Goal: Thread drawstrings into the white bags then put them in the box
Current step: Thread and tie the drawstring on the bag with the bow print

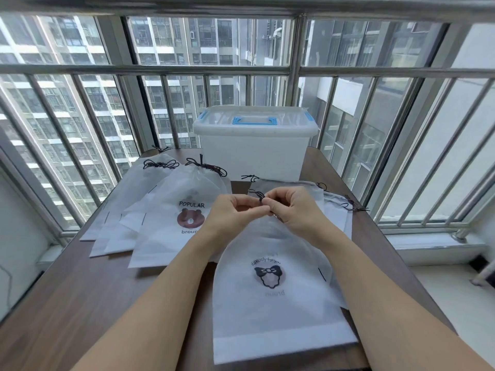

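Both hands raised together over the top of the bow-print bag (278,295), fingertips meeting. Left hand (235,214) and right hand (292,212) each pinching the dark cord (258,195), its loops poking up just beyond the fingertips. Bag lying flat on the worktop (67,303) below the wrists, mouth hidden under the hands, so cannot tell how far the cord has run through the hem. Likely knotting or feeding the cord end. To do it well: keep the pinch close to the cord tip, hold the hem taut with the other hand, feed in short pushes, and avoid letting the loose tail slip back into the channel; draw any knot snug before letting go. Corded bags (171,220) fanned out left of the left hand, more bags (334,210) just right of the right hand. Box (254,153) beyond both hands, lid on with blue handle (254,120), so needs opening before the bag goes in.
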{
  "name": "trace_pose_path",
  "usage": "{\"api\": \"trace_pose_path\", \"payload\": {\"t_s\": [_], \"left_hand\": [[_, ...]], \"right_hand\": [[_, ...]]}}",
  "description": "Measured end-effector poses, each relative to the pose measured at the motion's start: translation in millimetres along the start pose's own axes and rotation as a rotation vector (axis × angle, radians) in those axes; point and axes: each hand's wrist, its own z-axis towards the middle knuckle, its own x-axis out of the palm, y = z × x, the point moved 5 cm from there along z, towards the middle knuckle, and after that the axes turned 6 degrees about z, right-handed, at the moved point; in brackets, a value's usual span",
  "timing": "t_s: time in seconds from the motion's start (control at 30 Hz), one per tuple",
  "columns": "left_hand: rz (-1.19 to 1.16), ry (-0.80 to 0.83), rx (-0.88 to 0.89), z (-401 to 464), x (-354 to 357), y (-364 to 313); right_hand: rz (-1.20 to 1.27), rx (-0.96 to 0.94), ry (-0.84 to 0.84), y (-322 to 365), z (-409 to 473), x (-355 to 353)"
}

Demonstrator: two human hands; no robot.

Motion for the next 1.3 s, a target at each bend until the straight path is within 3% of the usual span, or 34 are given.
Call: {"api": "trace_pose_path", "payload": {"t_s": [0.17,0.43,0.63,0.77,0.9,1.0,1.2,1.3], "left_hand": [[-0.084,0.002,-0.006,4,1,4],[-0.320,-0.024,-0.116,6,-1,5],[-0.326,0.135,-0.140,2,6,2],[-0.140,0.048,-0.072,2,9,-3],[-0.119,-0.079,0.029,0,2,-9],[-0.074,-0.085,0.087,-3,-2,-13],[0.380,-0.317,0.369,0,-9,-20],[0.321,-0.260,0.216,4,-9,-16]], "right_hand": [[0.099,0.050,0.037,-3,-1,-1],[-0.082,-0.009,-0.067,1,1,-5],[-0.155,-0.040,-0.090,5,1,-1],[-0.138,-0.053,-0.064,5,0,0],[-0.105,-0.053,-0.073,6,1,-5],[-0.099,-0.043,-0.059,6,1,-6],[-0.195,-0.067,-0.119,3,3,-8],[-0.193,-0.066,-0.127,2,4,-8]]}}
